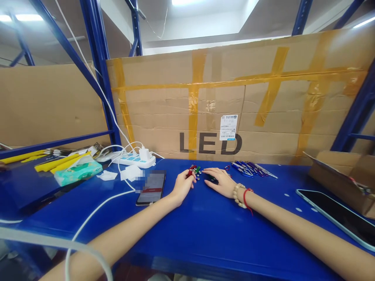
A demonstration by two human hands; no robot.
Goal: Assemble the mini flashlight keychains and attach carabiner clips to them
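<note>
In the head view my left hand (182,187) is closed, its thumb and fingers pinched on a small shiny red piece (191,171). The exact kind of that piece is too small to make out. Small green pieces (198,169) with metal bits lie just beyond my fingertips. My right hand (221,182) rests palm down with fingers apart, partly covering more small dark-green pieces. A small red loop (227,168), shaped like a carabiner, lies behind it. Further right is a bunch of blue and purple metallic pens (253,169).
Left of my hands lie a phone (152,188), white paper scraps (131,173) and a power strip (131,158) with trailing white cables. A large tablet or phone (340,216) and an open cardboard box (340,175) stand right. A tall carton (164,117) walls the back.
</note>
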